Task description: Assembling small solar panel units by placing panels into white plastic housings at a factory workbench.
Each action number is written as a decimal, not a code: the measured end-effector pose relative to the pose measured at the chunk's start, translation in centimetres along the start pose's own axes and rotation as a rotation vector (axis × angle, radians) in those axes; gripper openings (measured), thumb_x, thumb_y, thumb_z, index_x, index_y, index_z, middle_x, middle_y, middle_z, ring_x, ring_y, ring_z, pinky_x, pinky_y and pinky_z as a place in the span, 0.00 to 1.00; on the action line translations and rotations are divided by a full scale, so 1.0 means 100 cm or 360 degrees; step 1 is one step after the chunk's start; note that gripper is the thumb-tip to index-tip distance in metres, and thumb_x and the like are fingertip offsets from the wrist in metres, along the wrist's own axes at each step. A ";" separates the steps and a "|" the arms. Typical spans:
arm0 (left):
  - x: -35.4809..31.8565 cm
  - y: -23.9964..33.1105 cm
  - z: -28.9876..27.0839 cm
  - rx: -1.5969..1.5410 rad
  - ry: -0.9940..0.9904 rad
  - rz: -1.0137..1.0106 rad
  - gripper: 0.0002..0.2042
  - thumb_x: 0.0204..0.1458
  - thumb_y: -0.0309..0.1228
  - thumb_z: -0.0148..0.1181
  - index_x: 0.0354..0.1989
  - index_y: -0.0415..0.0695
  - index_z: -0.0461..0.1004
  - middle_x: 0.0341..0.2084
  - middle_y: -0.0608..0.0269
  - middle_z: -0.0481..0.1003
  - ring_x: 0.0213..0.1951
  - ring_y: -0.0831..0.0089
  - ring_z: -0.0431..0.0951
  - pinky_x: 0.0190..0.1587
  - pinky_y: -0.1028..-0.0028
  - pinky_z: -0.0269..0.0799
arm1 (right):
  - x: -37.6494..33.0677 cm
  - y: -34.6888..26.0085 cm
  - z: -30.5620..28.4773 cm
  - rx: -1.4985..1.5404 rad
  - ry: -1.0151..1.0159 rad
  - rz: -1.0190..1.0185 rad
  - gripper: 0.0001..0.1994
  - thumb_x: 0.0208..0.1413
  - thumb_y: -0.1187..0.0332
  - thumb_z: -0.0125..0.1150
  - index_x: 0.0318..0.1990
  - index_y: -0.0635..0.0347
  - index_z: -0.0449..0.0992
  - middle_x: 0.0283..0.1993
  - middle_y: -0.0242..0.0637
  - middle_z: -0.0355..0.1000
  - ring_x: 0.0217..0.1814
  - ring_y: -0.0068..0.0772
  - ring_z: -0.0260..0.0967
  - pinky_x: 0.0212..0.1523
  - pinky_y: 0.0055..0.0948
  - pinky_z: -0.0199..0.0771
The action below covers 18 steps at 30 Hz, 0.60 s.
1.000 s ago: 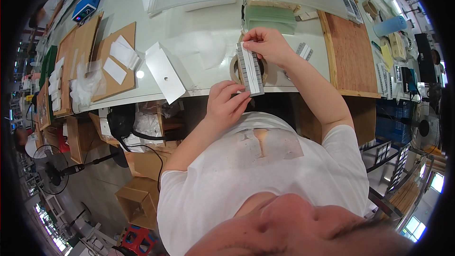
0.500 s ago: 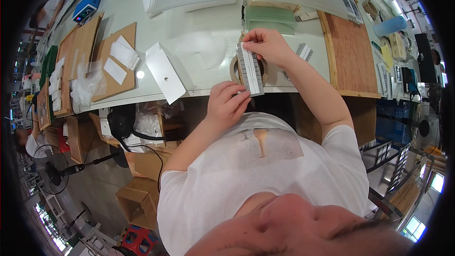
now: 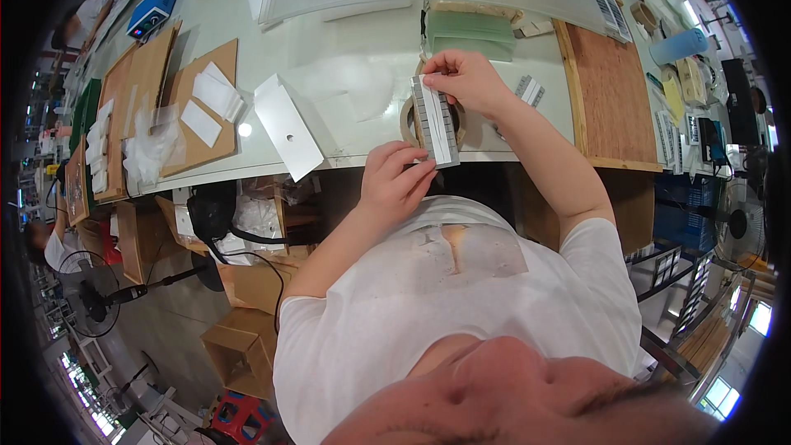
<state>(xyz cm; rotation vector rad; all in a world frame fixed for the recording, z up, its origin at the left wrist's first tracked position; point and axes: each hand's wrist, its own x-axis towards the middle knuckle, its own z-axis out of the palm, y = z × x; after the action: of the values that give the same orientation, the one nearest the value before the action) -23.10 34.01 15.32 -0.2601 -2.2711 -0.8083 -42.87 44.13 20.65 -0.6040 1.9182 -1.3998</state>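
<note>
I hold a long narrow grey strip with pale stripes (image 3: pixel 435 122) above the near edge of the white worktable (image 3: pixel 346 49). My left hand (image 3: pixel 395 183) pinches its near end, and my right hand (image 3: pixel 465 81) grips its far end with fingers and thumb. The strip lies over a tape roll (image 3: pixel 409 125) that stands on the table under it. A stack of green sheets (image 3: pixel 471 33) rests just beyond my right hand.
A white rectangular card (image 3: pixel 287 128) juts over the table edge at left. Brown boards carry white cards (image 3: pixel 202 109) and clear bags (image 3: pixel 152 148). A wooden board (image 3: pixel 614 86) lies at right. Boxes (image 3: pixel 241 350), a fan (image 3: pixel 86 301) and cables sit on the floor at left.
</note>
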 end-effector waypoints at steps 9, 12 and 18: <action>0.001 0.000 -0.002 0.0006 -0.0014 0.0006 0.13 0.35 0.23 0.69 0.33 0.47 0.79 0.37 0.65 0.75 0.43 0.61 0.71 0.46 0.68 0.68 | 0.001 0.001 0.001 -0.0022 -0.0003 0.0007 0.07 0.53 0.74 0.62 0.39 0.64 0.75 0.28 0.29 0.70 0.22 0.15 0.60 0.22 0.18 0.62; 0.000 0.000 -0.002 0.0016 -0.0021 0.0002 0.13 0.35 0.24 0.69 0.33 0.47 0.79 0.37 0.65 0.75 0.44 0.61 0.71 0.46 0.68 0.68 | 0.002 0.001 0.000 -0.0045 -0.0018 0.0008 0.07 0.53 0.74 0.62 0.38 0.64 0.75 0.28 0.29 0.71 0.22 0.15 0.60 0.22 0.18 0.62; 0.001 -0.001 -0.001 0.0001 0.0003 0.0026 0.13 0.35 0.24 0.69 0.34 0.46 0.79 0.38 0.65 0.74 0.44 0.61 0.72 0.45 0.67 0.67 | 0.003 0.005 0.001 -0.0097 -0.0009 -0.0039 0.07 0.53 0.73 0.61 0.38 0.64 0.75 0.29 0.30 0.71 0.22 0.16 0.61 0.22 0.18 0.64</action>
<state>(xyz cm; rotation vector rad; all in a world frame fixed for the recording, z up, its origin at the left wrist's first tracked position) -23.09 33.86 15.41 -0.2771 -2.2649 -0.7993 -42.97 43.97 20.03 -0.6617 1.9612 -1.3572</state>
